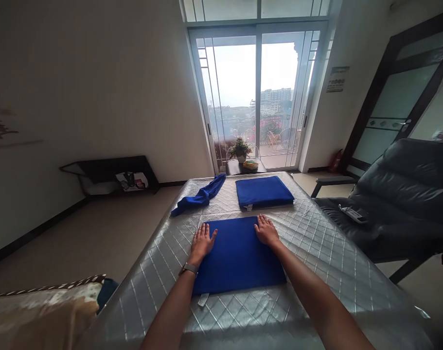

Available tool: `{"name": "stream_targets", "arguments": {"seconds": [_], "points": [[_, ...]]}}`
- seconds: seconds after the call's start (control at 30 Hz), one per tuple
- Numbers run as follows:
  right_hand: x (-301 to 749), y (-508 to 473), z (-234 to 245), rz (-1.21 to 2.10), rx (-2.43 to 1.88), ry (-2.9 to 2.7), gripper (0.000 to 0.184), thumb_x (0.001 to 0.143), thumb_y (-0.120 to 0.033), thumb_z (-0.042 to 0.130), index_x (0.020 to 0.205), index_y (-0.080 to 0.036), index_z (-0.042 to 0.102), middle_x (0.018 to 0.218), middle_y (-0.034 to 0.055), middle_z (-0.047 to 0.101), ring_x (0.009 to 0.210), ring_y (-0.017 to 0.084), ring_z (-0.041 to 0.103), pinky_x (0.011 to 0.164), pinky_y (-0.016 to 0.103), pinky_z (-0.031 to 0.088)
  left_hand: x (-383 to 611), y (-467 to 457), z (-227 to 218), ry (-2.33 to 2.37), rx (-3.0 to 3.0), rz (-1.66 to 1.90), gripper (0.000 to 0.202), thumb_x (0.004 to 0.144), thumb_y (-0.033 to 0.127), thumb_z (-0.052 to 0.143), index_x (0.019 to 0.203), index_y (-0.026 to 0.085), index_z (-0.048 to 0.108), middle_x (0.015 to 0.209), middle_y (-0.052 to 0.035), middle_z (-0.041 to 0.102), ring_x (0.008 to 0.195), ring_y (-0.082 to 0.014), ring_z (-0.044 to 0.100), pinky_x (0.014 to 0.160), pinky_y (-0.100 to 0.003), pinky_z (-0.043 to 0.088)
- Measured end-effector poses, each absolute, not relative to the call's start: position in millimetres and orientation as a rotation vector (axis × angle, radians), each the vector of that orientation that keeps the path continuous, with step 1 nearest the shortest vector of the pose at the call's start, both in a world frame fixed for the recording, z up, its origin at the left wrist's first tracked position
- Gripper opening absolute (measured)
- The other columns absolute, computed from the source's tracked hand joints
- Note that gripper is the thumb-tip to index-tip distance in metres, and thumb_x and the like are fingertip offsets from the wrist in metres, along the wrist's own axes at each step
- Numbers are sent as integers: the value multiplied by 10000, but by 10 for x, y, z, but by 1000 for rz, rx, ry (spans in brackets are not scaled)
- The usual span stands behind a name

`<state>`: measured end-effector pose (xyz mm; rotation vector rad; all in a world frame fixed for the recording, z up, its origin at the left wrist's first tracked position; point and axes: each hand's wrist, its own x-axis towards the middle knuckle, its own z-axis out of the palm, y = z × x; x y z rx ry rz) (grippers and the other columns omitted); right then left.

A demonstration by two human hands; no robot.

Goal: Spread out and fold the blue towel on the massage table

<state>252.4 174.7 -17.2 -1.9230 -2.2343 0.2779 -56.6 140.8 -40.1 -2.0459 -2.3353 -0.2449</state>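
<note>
A blue folded cloth (239, 257) lies flat in front of me, with a small white tag (203, 299) sticking out at its near left edge. My left hand (203, 240) rests palm down on its far left corner, fingers stretched out. On the far right corner lies my right hand (267, 229), also flat with fingers extended. Beyond them sits a second folded blue cloth (265, 191), thicker and neatly squared, its tag at the near edge. To the far left is a crumpled, twisted blue cloth (201, 197).
All the cloths are on a bed-like surface with a silvery quilted cover (151, 282). A dark armchair (399, 199) stands to the right with a remote-like object on its seat. Behind are a small table with a potted plant (240, 149) and glass sliding doors (257, 97). Patterned bedding (42, 311) is at lower left.
</note>
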Motion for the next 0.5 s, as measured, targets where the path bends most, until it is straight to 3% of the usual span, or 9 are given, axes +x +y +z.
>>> {"name": "stream_targets", "arguments": {"seconds": [0.17, 0.33, 0.5], "points": [[2521, 1752, -178, 289, -1912, -2214, 680, 1033, -412, 233, 1619, -68, 253, 1701, 90, 200, 1577, 187, 121, 1263, 355, 60, -281, 1553, -131, -2357, -2028, -103, 841, 1015, 630, 122, 1542, 35, 396, 1619, -228, 356, 1519, -317, 325, 1248, -482, 250], [2530, 1747, -173, 282, -1909, -2213, 668, 1033, -404, 245, 1614, -75, 279, 1694, 99, 222, 1572, 195, 152, 1265, 362, 83, 697, 1644, -23, -2020, -2419, -262, 750, 1037, 587, 110, 1558, 133, 402, 1645, -118, 358, 1540, -227, 288, 1267, -407, 231], [2569, 1739, -177, 252, -1893, -2285, 644, 1043, -356, 220, 1620, -73, 255, 1700, 86, 204, 1575, 197, 135, 1262, 347, 99, 1350, 1597, -155, -1905, -2571, -415, 740, 1042, 565, 71, 1560, 154, 404, 1630, -100, 394, 1534, -213, 301, 1269, -417, 236]]}}
